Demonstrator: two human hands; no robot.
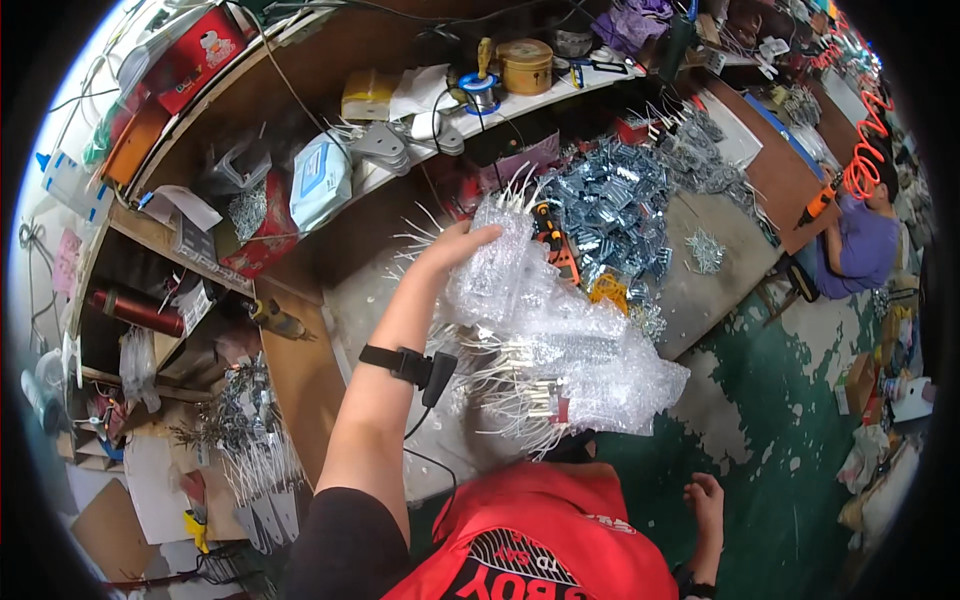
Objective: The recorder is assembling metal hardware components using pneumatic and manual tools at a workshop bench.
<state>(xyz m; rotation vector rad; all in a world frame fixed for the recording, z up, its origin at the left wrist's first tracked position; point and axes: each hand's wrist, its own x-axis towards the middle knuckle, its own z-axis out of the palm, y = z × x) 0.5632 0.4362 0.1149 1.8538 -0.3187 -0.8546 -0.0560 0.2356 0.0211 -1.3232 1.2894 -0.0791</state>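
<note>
My left hand (458,250) reaches up over the bench and grips a bubble-wrapped bundle (490,270), thumb across its top. White wires stick out of the bundle's far end. Nearer to me lies more bubble-wrapped stock (610,375), with rows of white wire ends (510,390) showing at its left side. What is inside the wrap is blurred by the plastic. Out to the right, beside my red shirt (560,530), my right hand (705,497) hangs away from the bench with fingers loosely bent and apart, holding nothing.
A heap of shiny metal parts (615,205) covers the bench's far side. Behind it a shelf (540,103) carries a solder spool (480,90) and a round tin (525,68). An orange coiled hose (868,150) hangs near a person in purple (865,245) at right.
</note>
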